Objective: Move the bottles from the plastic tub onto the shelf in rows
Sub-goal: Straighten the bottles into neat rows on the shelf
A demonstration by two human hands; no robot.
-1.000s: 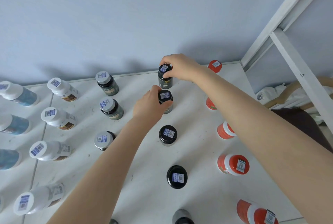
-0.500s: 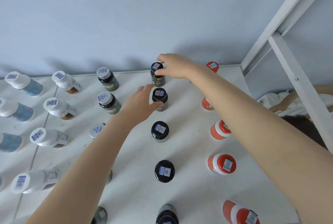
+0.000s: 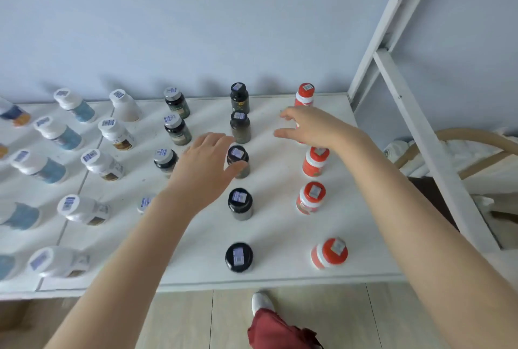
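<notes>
Rows of black-capped bottles (image 3: pixel 240 202) and red-capped bottles (image 3: pixel 310 198) are set upright on the white shelf (image 3: pixel 280 236) against the blue wall (image 3: pixel 196 26), with grey-capped bottles (image 3: pixel 173 127) and white bottles (image 3: pixel 117 135) ranged further left. Nothing is held by either hand. The left hand (image 3: pixel 203 172) is spread loosely beside the third black-capped bottle, the thumb seen in front of it; contact cannot be told. The right hand (image 3: pixel 314 128) is opened wide, fingers and thumb apart, over the red-capped row near the back.

White shelf (image 3: pixel 280 236) — black-capped bottles (image 3: pixel 238 257), red-capped bottles (image 3: pixel 332 253), white bottles (image 3: pixel 84 210) — pale-blue wall (image 3: pixel 196 26).
</notes>
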